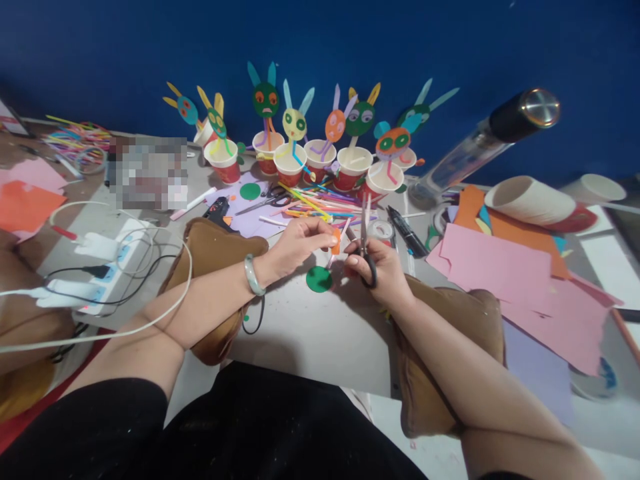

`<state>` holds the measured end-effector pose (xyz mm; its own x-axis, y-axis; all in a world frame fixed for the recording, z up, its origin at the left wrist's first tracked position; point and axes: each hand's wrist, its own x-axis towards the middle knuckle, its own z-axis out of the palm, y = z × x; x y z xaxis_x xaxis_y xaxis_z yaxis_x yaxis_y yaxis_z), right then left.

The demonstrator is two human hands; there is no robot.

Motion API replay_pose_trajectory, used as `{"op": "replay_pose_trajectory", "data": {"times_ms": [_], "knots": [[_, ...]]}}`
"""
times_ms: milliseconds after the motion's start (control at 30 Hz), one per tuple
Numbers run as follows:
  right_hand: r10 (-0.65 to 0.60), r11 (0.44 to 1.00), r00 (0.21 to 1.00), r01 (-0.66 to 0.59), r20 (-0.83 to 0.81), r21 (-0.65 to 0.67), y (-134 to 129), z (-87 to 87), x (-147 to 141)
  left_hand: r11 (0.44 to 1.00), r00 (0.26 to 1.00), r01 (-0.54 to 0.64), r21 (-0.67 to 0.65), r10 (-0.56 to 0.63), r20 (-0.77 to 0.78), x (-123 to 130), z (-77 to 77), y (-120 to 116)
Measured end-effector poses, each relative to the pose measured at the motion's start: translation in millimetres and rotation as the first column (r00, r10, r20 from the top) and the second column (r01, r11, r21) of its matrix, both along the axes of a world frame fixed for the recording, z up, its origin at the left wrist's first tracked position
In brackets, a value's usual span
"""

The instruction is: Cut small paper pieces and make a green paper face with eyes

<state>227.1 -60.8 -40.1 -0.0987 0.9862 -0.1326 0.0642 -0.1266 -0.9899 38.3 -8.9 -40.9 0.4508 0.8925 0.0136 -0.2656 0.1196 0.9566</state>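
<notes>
My left hand (305,245) pinches a small piece of orange paper (337,241) between thumb and fingers. Close beside it, my right hand (381,268) is closed on a pair of scissors (369,260), blades pointing up and away from me. Below the two hands a green paper circle (319,279) lies on the table. A thin pale stick shows by the orange paper; I cannot tell whether a hand holds it. Brown cushions (453,320) lie under both forearms.
Paper cups (290,164) with paper rabbit-eared faces stand along the blue wall. Before them lie coloured straws (320,200), another pair of scissors (273,197) and a glue gun (217,212). Right are pink paper sheets (495,267) and a tall bottle (460,157); left, a power strip (117,267) with cables.
</notes>
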Motion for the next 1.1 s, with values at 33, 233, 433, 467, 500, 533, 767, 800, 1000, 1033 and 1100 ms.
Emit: {"op": "replay_pose_trajectory", "data": {"times_ms": [33, 233, 433, 467, 500, 533, 767, 800, 1000, 1033, 1100], "knots": [[-0.021, 1.000, 0.999, 0.021, -0.035, -0.002, 0, -0.8, 0, 1.000, 1.000, 0.004, 0.000, -0.004, -0.001, 0, 0.2, 0], [-0.011, 1.000, 0.985, 0.008, -0.171, -0.021, 1, -7.1, -1, 0.999, 0.998, 0.038, -0.037, -0.040, -0.057, 1, 1.0, -2], [0.004, 0.999, 0.987, -0.011, -0.160, -0.040, 1, -8.5, -4, 0.995, 0.994, 0.066, -0.069, -0.072, -0.080, 2, 0.9, -4], [0.000, 0.999, 0.986, -0.006, -0.168, -0.037, 1, -9.1, -4, 0.995, 0.993, 0.074, -0.059, -0.079, -0.084, 2, 1.0, -5], [-0.005, 1.000, 0.983, -0.001, -0.181, -0.029, 2, -9.9, -4, 0.995, 0.992, 0.083, -0.046, -0.087, -0.091, 2, 1.1, -5], [-0.008, 1.000, 0.980, 0.005, -0.201, -0.018, 2, -11.0, -4, 0.995, 0.991, 0.092, -0.031, -0.094, -0.099, 2, 1.3, -5], [-0.034, 0.999, 0.961, 0.040, -0.273, 0.018, 3, -16.1, -2, 0.994, 0.989, 0.107, 0.012, -0.105, -0.104, 1, -1.0, -4], [-0.034, 0.999, 0.961, 0.040, -0.276, 0.016, 3, -16.3, -1, 0.994, 0.989, 0.107, 0.014, -0.105, -0.100, 1, -1.8, -4], [-0.046, 0.999, 0.956, 0.048, -0.289, 0.000, 5, -18.0, -2, 0.997, 0.994, 0.072, 0.023, -0.070, -0.084, 2, -4.8, -3], [-0.051, 0.999, 0.955, 0.053, -0.291, -0.002, 5, -18.0, -3, 0.997, 0.994, 0.074, 0.028, -0.072, -0.085, 2, -4.3, -3], [-0.070, 0.997, 0.950, 0.073, -0.305, -0.004, 4, -17.0, -4, 0.995, 0.993, 0.086, 0.045, -0.082, -0.079, 1, -2.7, -3]]}}
